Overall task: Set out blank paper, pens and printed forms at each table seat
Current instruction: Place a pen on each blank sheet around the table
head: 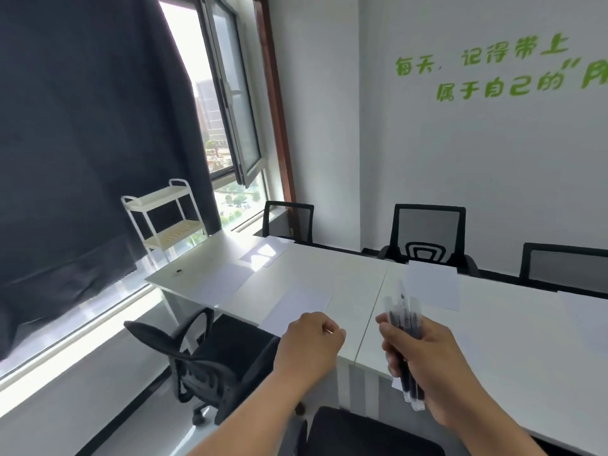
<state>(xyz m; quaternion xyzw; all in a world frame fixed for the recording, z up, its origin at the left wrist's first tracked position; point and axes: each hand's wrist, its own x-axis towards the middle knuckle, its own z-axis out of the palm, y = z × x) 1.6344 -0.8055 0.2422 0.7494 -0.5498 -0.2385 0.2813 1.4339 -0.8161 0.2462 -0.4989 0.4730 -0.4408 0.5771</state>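
Note:
My right hand (424, 360) grips a bundle of clear-capped black pens (403, 315) upright above the near edge of the white table (355, 274). My left hand (311, 335) is curled into a loose fist just left of it, over the table's near edge, with nothing seen in it. Blank sheets lie at the seats: one sheet (296, 309) right beyond my left hand, another sheet (432, 284) beyond the pens, a third sheet (223, 283) further left. A sunlit paper (265, 253) lies near the far corner.
Black mesh chairs stand along the far side (427, 232) and at the near left (197, 353). Another chair seat (362, 432) is right below me. A white trolley (164, 218) stands by the window and dark curtain. A small dark object (178, 271) sits on the side desk.

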